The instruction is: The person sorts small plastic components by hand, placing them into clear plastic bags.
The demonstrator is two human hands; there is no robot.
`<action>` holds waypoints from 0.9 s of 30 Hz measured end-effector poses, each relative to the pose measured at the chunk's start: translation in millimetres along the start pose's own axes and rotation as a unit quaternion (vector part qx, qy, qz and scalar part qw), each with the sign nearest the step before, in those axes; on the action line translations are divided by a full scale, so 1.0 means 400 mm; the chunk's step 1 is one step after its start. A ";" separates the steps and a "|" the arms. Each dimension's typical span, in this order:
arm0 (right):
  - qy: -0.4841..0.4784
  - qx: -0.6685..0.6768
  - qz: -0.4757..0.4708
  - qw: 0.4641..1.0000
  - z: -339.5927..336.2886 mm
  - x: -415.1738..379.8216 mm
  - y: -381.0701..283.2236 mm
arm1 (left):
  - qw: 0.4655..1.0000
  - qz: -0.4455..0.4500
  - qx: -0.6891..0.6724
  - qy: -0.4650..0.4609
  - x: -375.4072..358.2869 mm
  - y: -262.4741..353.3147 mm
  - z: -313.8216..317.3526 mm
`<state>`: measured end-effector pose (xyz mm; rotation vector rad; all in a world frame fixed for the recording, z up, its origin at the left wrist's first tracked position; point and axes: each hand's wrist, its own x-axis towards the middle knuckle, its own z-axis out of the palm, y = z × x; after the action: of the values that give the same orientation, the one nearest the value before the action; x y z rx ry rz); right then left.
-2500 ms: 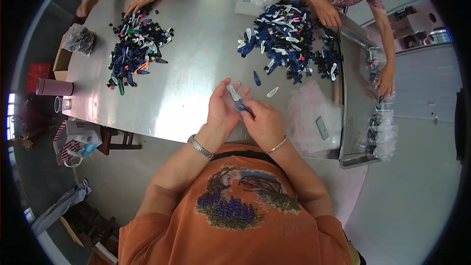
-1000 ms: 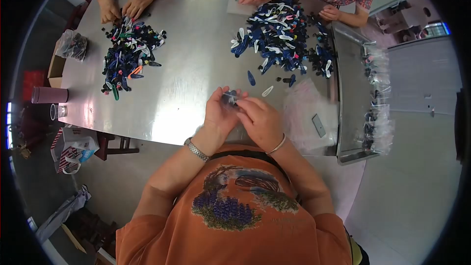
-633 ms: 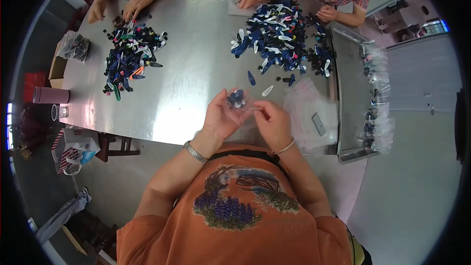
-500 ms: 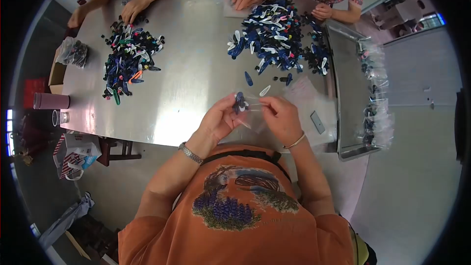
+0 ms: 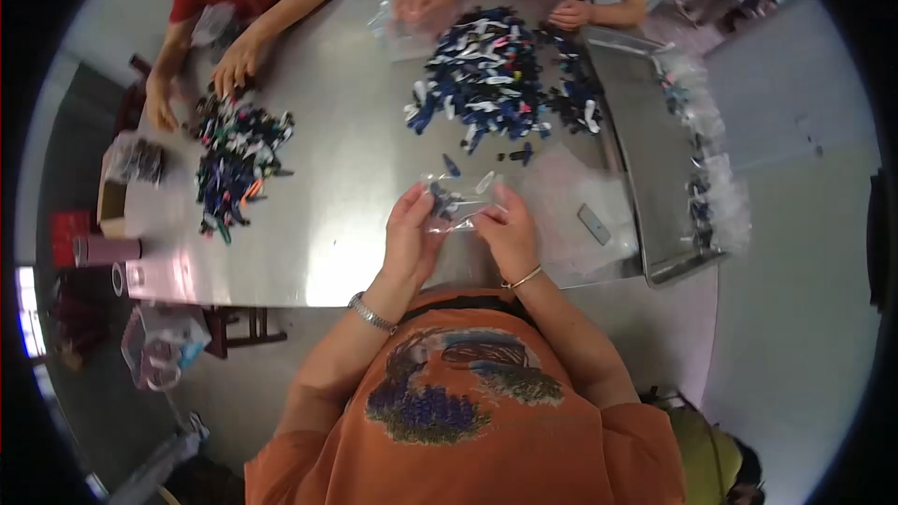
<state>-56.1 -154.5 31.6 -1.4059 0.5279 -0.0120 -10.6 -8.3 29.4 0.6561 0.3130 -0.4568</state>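
Note:
A small clear plastic bag [image 5: 463, 213] is stretched between my two hands, above the near side of the metal table. My left hand [image 5: 410, 236] pinches its left end, where several dark hair clips [image 5: 442, 202] show through the film. At the other end, the fingers of my right hand [image 5: 510, 236] grip the bag's edge. Just beyond the bag lie a loose blue hair clip [image 5: 451, 165] and a white hair clip [image 5: 485, 181]. A large pile of blue, black and white hair clips [image 5: 486, 84] spreads farther back.
To the right, a flat grey object [image 5: 593, 223] rests on clear plastic bags [image 5: 561, 192]. A metal tray [image 5: 622, 122] has filled bags [image 5: 711, 159] along its far side. Another clip pile [image 5: 238, 154] lies left, by a co-worker's hand [image 5: 238, 64]. A second co-worker's hand [image 5: 426, 2] touches plastic.
My right hand has lowered slightly and turned, and the bag is now stretched out flatter between both hands. The clips sit in its left end. The whole view has shifted.

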 end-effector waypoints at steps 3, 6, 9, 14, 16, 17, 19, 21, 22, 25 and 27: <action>-0.027 -0.182 -0.121 0.975 -0.020 -0.006 0.004 | 0.997 -0.053 0.058 -0.016 0.014 -0.007 -0.024; -0.019 -0.208 -0.212 0.955 -0.046 -0.037 -0.030 | 0.992 -0.113 0.037 -0.041 0.031 -0.024 -0.071; 0.030 -0.267 -0.223 0.937 -0.116 -0.061 -0.094 | 0.984 -0.163 0.068 -0.011 0.020 -0.049 -0.030; 0.200 -0.245 -0.253 0.914 -0.381 -0.076 -0.194 | 0.980 -0.150 0.117 0.055 0.019 -0.051 -0.031; 0.301 -0.284 -0.242 0.878 -0.504 -0.088 -0.247 | 0.979 -0.148 0.127 0.058 0.024 -0.056 -0.044; 0.324 -0.313 -0.234 0.862 -0.569 -0.089 -0.257 | 0.978 -0.145 0.133 0.067 0.027 -0.060 -0.057; 0.356 -0.401 -0.209 0.818 -0.706 -0.082 -0.249 | 0.980 -0.146 0.127 0.054 0.029 -0.057 -0.081; 0.366 -0.459 -0.191 0.787 -0.827 -0.069 -0.218 | 0.983 -0.145 0.103 0.038 0.029 -0.057 -0.091; 0.374 -0.493 -0.167 0.768 -0.879 -0.059 -0.199 | 0.983 -0.149 0.101 0.039 0.028 -0.055 -0.087; 0.388 -0.560 -0.118 0.722 -1.020 -0.021 -0.159 | 0.981 -0.151 0.110 0.044 0.025 -0.053 -0.079; 0.396 -0.592 -0.092 0.696 -1.078 -0.005 -0.163 | 0.982 -0.151 0.111 0.036 0.029 -0.054 -0.083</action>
<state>-192.6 -567.3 63.5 -2.7576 1.2314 -0.5594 -15.8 -5.6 -11.3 0.8492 0.4359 -0.7677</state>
